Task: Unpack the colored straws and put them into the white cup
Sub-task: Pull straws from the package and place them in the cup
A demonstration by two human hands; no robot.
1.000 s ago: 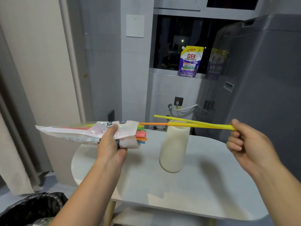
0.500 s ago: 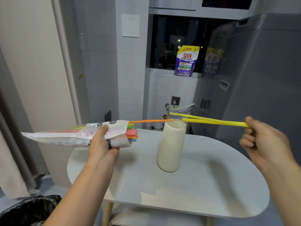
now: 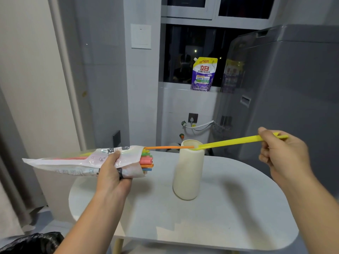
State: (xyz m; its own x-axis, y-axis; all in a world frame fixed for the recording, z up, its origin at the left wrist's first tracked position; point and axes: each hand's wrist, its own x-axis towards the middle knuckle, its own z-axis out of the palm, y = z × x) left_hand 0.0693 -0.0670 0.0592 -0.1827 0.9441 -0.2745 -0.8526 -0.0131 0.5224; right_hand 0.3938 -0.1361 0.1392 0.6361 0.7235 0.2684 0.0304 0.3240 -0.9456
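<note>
Where yellow straws reach white cup rim, tips indistinct

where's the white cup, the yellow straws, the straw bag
white cup (image 3: 189, 173), head view, mid side wall
yellow straws (image 3: 229, 143), head view, mid shaft
straw bag (image 3: 73, 163), head view, printed plastic face

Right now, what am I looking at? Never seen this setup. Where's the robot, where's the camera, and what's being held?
There is no robot. A person works with bare hands, and a single camera worn on the head looks forward and down. The left hand grips an opened packet of colored straws. One orange straw sticks out farther, toward the cup. The right hand pinches yellow straws, with their far tips at the mouth of the white cup. The cup stands upright on the pale table.
</note>
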